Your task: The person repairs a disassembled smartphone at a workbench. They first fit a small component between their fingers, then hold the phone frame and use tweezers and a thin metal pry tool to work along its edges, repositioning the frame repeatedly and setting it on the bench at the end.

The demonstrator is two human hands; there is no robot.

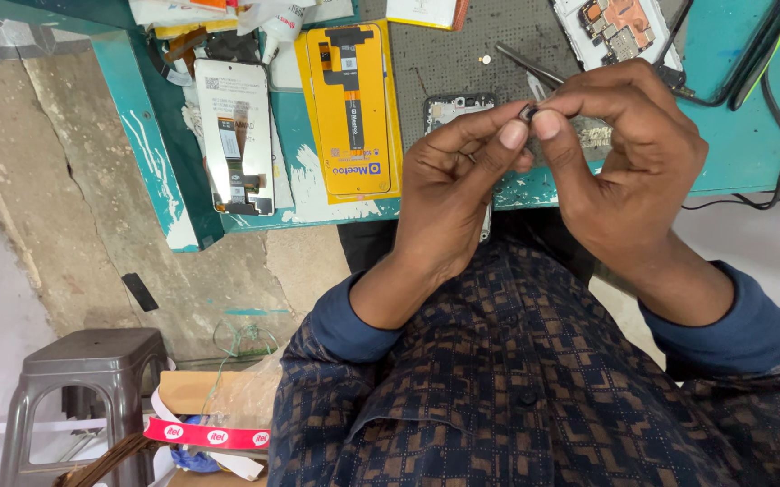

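My left hand [453,180] and my right hand [629,153] meet above the edge of a teal workbench [724,135]. Both pinch one tiny dark part [528,112] between thumbs and forefingers. Just beyond the fingertips lie metal tweezers [525,65] on a dark grey mat [462,54]. A phone frame [451,106] lies partly hidden behind my left hand. An opened phone with its circuit board exposed [620,32] rests at the top right.
A yellow-backed replacement screen part [351,108] and a silver screen panel [237,135] lie on the bench's left end. Black cables [773,99] run along the right. A grey plastic stool [92,379] and a cardboard box [205,406] stand on the floor lower left.
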